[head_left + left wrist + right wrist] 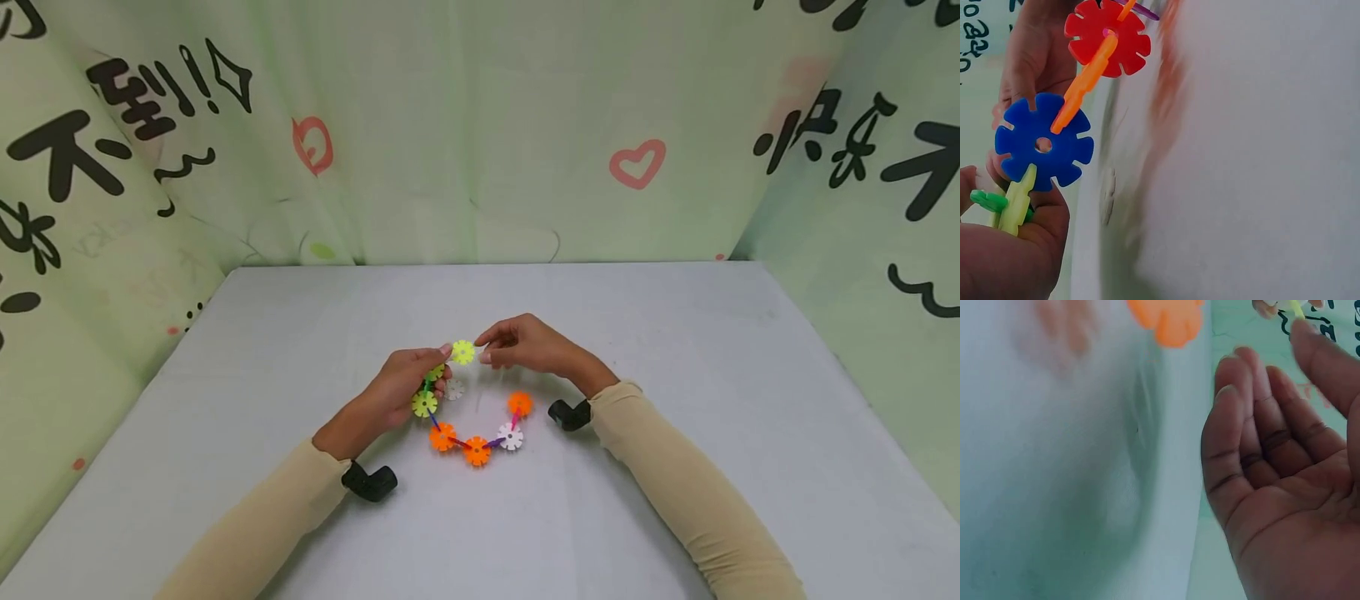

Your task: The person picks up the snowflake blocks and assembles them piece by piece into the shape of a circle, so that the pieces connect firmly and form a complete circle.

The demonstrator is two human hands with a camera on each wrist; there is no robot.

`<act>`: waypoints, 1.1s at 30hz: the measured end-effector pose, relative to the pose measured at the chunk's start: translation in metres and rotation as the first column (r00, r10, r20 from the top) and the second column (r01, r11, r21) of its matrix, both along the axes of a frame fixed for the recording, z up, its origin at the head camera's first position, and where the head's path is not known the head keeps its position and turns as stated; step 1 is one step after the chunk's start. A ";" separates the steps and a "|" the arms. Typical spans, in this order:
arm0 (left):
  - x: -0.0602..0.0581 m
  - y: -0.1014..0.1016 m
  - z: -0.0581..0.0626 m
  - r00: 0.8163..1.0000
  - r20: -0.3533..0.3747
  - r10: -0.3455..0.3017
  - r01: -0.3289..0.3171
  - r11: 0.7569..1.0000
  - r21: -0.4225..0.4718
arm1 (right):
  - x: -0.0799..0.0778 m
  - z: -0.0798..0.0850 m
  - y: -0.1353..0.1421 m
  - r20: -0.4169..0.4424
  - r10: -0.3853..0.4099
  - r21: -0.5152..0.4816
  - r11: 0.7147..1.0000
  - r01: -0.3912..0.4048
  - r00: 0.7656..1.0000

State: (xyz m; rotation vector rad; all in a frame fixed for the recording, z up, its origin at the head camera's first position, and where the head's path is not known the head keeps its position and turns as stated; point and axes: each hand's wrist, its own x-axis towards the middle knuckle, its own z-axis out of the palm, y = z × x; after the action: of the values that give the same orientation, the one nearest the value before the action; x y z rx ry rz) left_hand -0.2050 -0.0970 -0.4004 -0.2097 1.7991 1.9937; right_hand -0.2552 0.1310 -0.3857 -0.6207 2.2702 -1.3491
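A chain of notched plastic discs curves between the hands in the head view. The left hand grips its upper left end. A yellow-green disc sticks out past that hand's thumb tip. More yellow-green discs, orange discs and a white disc follow, joined by discs seen edge-on. In the left wrist view those joining discs include a blue disc and a red disc. The right hand is beside the protruding disc, its fingers loosely bent, nothing between them in the right wrist view.
A white disc shows beside the left fingers, inside the chain's curve. The orange disc ends the chain on the right. Under everything is a white table, with pale green printed curtains behind and at both sides.
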 end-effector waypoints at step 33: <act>-0.011 -0.032 -0.009 0.999 -0.001 0.036 -0.036 0.998 -0.043 | 0.018 -0.013 -0.051 -0.128 0.192 0.321 0.936 -0.143 0.973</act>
State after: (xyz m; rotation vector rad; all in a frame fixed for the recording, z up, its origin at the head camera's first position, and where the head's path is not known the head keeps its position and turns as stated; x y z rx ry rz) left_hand -0.2158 -0.1294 -0.4091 -0.2573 1.8526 1.9808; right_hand -0.2375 0.0798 -0.3986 -0.8126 2.4215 -0.8640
